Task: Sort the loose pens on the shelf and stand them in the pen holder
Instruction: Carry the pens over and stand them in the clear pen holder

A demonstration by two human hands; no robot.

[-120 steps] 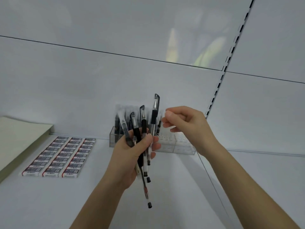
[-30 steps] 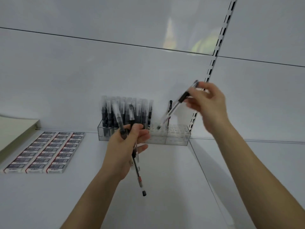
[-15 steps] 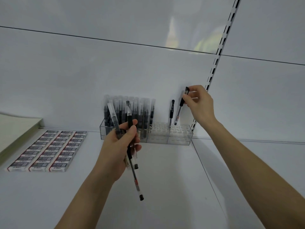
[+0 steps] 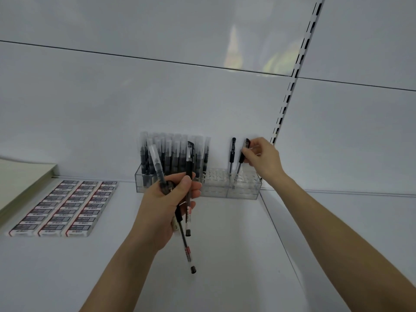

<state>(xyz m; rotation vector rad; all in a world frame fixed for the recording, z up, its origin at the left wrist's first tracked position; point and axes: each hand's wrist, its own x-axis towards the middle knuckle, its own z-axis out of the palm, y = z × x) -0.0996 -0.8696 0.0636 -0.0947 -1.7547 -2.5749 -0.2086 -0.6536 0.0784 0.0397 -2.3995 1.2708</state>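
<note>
The right hand (image 4: pixel 262 159) is pinching a black pen (image 4: pixel 241 159) near its cap between thumb and fingertips. The pen is leaning slightly, and its tip is sitting down in the right end of the clear pen holder (image 4: pixel 244 192). Just to its left, a second black pen (image 4: pixel 231 154) is standing upright in the same section. The left hand (image 4: pixel 166 208) is gripping a bundle of pens (image 4: pixel 188 172) in a closed fist, held above the shelf (image 4: pixel 225 255) in front of the holder; their ends are sticking out above and below the fingers. The holder's left section is packed with a row of capped pens (image 4: pixel 173 152), while its middle holes are showing bare. Farther left on the shelf, rows of eraser boxes (image 4: pixel 63 208) are lying flat beside a pale paper stack (image 4: pixel 22 179).
</note>
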